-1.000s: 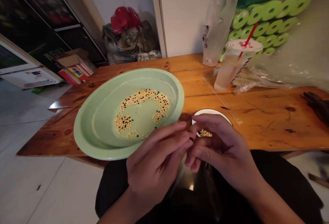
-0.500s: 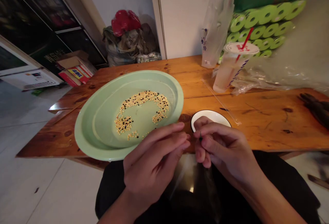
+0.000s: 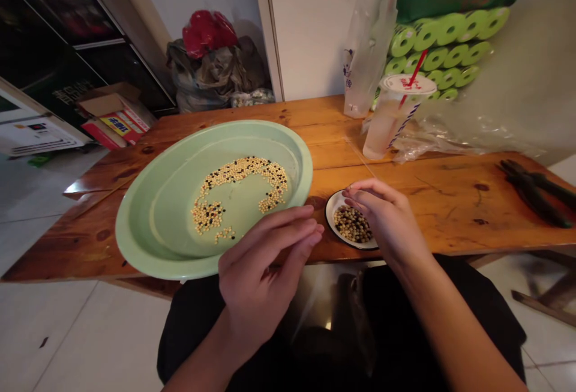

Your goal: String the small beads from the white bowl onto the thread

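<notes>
My left hand hovers in front of the basin's near right rim, its thumb and fingers pressed together; whatever is inside them is hidden. Past it, the pale green basin holds small round yellow and black pieces, like beans or beads, scattered in a curve. My right hand is over the right side of a small white dish with a dark rim. Its thumb and fingertips are pinched together, and anything between them is too small to make out. Tan and dark round pieces lie in the dish.
On the wooden bench, a lidded cup with a red straw stands behind the dish, with a clear plastic bag beside it. Pliers lie at the right. Green rolls are stacked behind. A cardboard box sits at the far left.
My right hand has moved away from my left, up and over the dish, uncovering the pieces in it. The small dark thing between its fingertips no longer shows. My left hand has barely moved.
</notes>
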### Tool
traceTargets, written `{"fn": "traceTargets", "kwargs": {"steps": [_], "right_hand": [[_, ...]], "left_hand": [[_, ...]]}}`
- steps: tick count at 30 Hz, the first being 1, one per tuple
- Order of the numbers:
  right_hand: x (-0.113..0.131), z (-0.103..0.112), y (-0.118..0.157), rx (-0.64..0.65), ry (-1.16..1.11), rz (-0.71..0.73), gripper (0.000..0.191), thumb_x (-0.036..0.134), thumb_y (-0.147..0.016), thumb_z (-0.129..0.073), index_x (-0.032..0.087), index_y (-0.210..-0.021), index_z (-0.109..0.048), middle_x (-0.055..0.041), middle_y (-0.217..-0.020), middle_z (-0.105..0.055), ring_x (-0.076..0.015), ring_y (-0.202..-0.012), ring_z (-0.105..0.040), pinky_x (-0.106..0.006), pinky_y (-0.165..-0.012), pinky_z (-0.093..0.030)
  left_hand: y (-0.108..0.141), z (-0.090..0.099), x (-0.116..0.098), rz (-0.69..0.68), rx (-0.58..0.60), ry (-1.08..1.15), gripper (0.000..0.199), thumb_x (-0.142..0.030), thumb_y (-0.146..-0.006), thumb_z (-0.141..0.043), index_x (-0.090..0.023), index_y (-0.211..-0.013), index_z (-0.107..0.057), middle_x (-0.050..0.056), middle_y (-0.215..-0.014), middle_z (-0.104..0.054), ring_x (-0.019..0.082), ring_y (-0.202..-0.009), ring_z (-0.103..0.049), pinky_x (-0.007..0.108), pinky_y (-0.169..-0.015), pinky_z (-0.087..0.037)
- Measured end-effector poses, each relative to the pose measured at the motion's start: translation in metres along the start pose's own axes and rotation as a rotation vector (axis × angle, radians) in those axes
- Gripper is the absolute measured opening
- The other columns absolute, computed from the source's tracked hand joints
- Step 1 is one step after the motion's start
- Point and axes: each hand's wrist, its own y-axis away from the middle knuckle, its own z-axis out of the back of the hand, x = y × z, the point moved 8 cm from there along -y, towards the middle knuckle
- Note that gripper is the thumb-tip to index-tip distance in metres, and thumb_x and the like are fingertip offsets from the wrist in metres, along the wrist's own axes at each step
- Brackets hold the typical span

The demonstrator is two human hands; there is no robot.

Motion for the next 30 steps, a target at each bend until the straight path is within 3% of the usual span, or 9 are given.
{"fn": "traceTargets", "kwargs": {"steps": [5,9,12,17,22,27,30], "right_hand": [[0.011,-0.002,0.007,0.022,0.051,0.059,0.007,0.022,-0.07,-0.075,0.019,-0.073,-0.069,0.0011,-0.074,-0.068,-0.0158,-0.075,-0.065,-0.032,-0.079,-0.049],[0.03,-0.02,0.03,0.175,0.078,0.122,0.003,0.022,-0.076,-0.074,0.021,-0.078,-0.071,0.001,-0.067,-0.069,-0.0143,-0.061,-0.065,-0.027,-0.062,-0.05],[0.054,-0.032,0.053,0.257,0.22,0.359,0.013,0.012,-0.081,-0.069,0.023,-0.085,-0.074,0.0,-0.077,-0.07,-0.0126,-0.066,-0.063,-0.024,-0.059,-0.049],[0.071,-0.043,0.079,0.365,0.335,0.65,0.024,0.003,-0.085,-0.061,0.023,-0.093,-0.07,-0.0028,-0.08,-0.066,-0.0169,-0.076,-0.062,-0.031,-0.066,-0.05],[0.073,-0.044,0.086,0.326,0.442,0.741,0.027,-0.001,-0.083,-0.06,0.022,-0.096,-0.065,-0.0062,-0.098,-0.066,-0.0181,-0.094,-0.066,-0.032,-0.084,-0.053],[0.082,-0.049,0.094,0.315,0.539,0.841,0.025,-0.002,-0.083,-0.059,0.021,-0.093,-0.064,-0.0056,-0.092,-0.07,-0.0147,-0.091,-0.07,-0.025,-0.084,-0.056],[0.086,-0.049,0.096,0.286,0.597,0.895,0.023,-0.002,-0.082,-0.06,0.019,-0.091,-0.064,-0.0077,-0.092,-0.071,-0.0143,-0.09,-0.071,-0.022,-0.083,-0.057]], "left_hand": [[0.0,-0.006,0.012,0.209,0.005,0.13,0.026,0.0,-0.078,-0.072,-0.02,-0.093,-0.076,0.001,-0.099,-0.077,0.012,-0.084,-0.075,0.02,-0.078,-0.064],[0.003,-0.017,0.026,0.467,0.048,0.404,0.022,-0.002,-0.08,-0.071,-0.02,-0.091,-0.078,0.003,-0.098,-0.077,0.013,-0.075,-0.076,0.02,-0.073,-0.065],[0.008,-0.026,0.035,0.604,0.087,0.594,0.023,-0.003,-0.08,-0.071,-0.021,-0.092,-0.079,0.004,-0.099,-0.077,0.015,-0.077,-0.077,0.024,-0.074,-0.065],[0.013,-0.03,0.04,0.652,0.098,0.679,0.021,-0.005,-0.078,-0.075,-0.023,-0.089,-0.08,0.004,-0.095,-0.075,0.015,-0.086,-0.074,0.021,-0.075,-0.064],[0.013,-0.033,0.039,0.668,0.131,0.711,0.021,-0.007,-0.077,-0.077,-0.025,-0.088,-0.08,0.003,-0.093,-0.074,0.013,-0.088,-0.072,0.019,-0.074,-0.062],[0.016,-0.039,0.042,0.735,0.17,0.787,0.018,-0.013,-0.077,-0.078,-0.027,-0.088,-0.081,0.003,-0.091,-0.074,0.014,-0.082,-0.073,0.024,-0.072,-0.064],[0.017,-0.039,0.041,0.722,0.198,0.779,0.02,-0.013,-0.079,-0.076,-0.028,-0.091,-0.08,0.003,-0.094,-0.073,0.013,-0.085,-0.072,0.021,-0.074,-0.063]]}}
